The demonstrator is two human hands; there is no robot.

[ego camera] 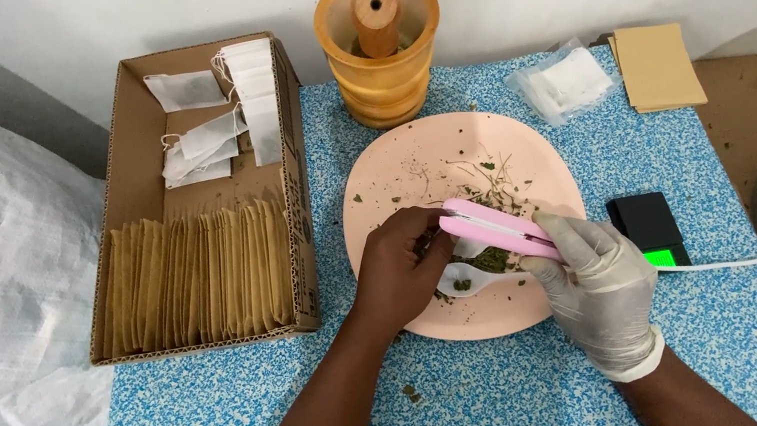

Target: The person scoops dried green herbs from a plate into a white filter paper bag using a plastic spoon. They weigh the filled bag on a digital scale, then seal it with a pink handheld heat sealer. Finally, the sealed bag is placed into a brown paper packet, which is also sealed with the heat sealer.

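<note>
Pink plastic sealer [499, 229], long and narrow, lies gripped in the gloved right hand [598, 284] over the pink plate [393, 175]. Looks light and stiff; best held at the rear half, away from its working end. Bare left hand [400, 270] pinches something small at the sealer's front tip, likely a thin soft tea bag; hidden by fingers, cannot tell. White plastic spoon [466, 279] with dried herbs [494, 187] rests on plate beneath. Loose herbs scatter easily. Close by on the blue speckled bench [489, 398]: wooden mortar [380, 45], cardboard box [131, 181] of paper envelopes and empty bags, black scale [645, 223], its white cable near the right wrist.
</note>
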